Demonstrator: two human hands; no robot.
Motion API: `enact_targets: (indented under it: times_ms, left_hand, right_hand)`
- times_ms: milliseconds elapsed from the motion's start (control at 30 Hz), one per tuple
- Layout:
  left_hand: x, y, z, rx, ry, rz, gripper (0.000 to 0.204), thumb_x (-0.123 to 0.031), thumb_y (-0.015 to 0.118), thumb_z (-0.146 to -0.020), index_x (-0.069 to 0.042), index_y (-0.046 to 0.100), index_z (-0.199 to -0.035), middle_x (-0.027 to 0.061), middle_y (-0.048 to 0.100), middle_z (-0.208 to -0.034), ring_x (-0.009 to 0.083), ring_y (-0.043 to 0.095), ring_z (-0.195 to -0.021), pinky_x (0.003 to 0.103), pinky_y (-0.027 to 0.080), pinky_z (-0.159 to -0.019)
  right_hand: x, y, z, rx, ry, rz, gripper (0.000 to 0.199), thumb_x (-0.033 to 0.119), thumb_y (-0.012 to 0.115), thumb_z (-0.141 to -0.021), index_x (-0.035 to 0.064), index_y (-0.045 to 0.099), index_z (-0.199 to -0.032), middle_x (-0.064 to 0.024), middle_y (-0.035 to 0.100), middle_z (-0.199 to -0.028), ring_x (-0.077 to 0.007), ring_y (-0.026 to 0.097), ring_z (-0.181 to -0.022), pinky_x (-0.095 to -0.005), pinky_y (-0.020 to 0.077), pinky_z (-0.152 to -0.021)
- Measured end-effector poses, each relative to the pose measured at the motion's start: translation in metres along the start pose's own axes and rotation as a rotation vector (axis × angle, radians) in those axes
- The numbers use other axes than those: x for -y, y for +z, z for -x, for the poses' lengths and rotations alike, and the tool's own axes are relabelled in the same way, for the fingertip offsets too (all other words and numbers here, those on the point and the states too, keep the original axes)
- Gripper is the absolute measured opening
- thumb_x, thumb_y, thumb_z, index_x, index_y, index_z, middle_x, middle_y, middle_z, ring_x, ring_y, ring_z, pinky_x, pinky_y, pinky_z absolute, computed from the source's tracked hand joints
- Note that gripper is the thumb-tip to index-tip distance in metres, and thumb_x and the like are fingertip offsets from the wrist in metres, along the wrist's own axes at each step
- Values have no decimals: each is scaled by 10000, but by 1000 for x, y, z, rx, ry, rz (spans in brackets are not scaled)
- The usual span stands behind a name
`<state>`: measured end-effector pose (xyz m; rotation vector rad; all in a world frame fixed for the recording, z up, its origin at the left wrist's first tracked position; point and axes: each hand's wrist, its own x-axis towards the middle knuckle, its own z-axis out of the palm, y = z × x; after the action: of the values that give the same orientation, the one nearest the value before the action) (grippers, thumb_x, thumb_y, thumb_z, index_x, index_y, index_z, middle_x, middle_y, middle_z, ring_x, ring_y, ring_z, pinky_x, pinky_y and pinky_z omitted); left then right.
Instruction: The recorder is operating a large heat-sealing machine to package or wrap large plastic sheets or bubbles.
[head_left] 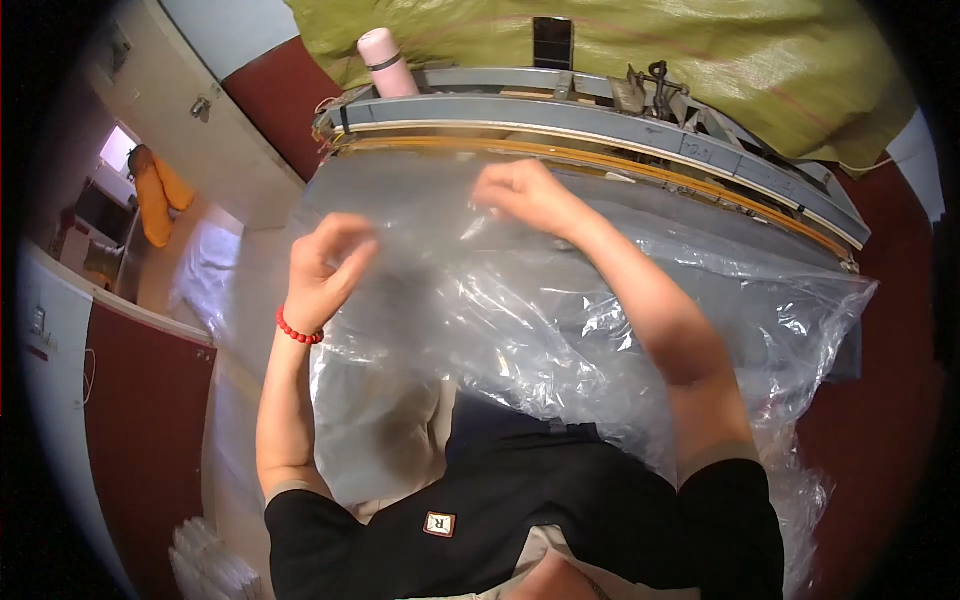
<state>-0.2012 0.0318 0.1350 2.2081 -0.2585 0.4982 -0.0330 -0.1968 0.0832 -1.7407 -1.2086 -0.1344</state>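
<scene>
Head view: L hand (330, 262) & R hand (525, 193) curled over clear plastic film (520, 340); blur, can't tell if pinching. Uneven tug cld wrinkle it.

Left hand (325, 262) half curled, right hand (525, 190) farther forward, its forearm (635, 285) slanting inward

pink bottle with dark band (387, 66) upper left of centre, dark phone-like slab (553, 43) top centre, olive-green tarp (720, 70) across the top, pale door with metal latch (190, 110) upper left, person in orange (151, 205) beyond it far left, maroon-and-white panel (150, 430) lower left
</scene>
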Motion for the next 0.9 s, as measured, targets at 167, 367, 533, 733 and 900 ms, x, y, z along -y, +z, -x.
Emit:
enact_targets:
  times_ms: [167,367,533,733,900]
  left_hand:
    - [38,-8,43,406,-331,76,180,-172,515,-847,-2,568,-872,11,566,-653,33,492,-568,191,405,-504]
    - [102,24,106,699,-323,1,95,-90,573,-775,-16,606,-825,25,611,-710,98,547,-663,245,452,-629]
    - [189,-52,103,697,-532,-244,253,3,645,-640,-23,615,-891,73,632,-844,150,583,-778,274,465,-695]
    - [184,-156,-36,-310,-152,-871,227,7,552,-678,-22,593,-900,101,611,-861,203,576,-793,289,441,-716]
    - [234,-80,-102,-715,-138,-609,331,-84,579,-765,32,510,-1067,143,551,-1064,216,532,-971,290,405,-839]
  right_hand:
    - [-58,-47,68,-112,369,-102,156,193,617,-766,37,604,-762,-2,564,-667,-60,496,-654,-223,416,-603]
    - [-66,-239,281,-751,950,689,292,314,596,-761,22,614,-760,-61,584,-661,-112,505,-619,-273,415,-603]
    - [8,-384,539,-1020,1302,1244,400,440,562,-759,59,633,-860,-120,625,-811,-247,570,-742,-354,430,-677]
    - [74,-405,576,-1187,1565,1338,443,489,550,-732,70,633,-846,-141,614,-872,-314,557,-781,-393,423,-699]
    - [40,-384,490,-1155,1618,1271,463,496,609,-636,99,650,-871,-161,604,-929,-321,570,-859,-403,426,-752]
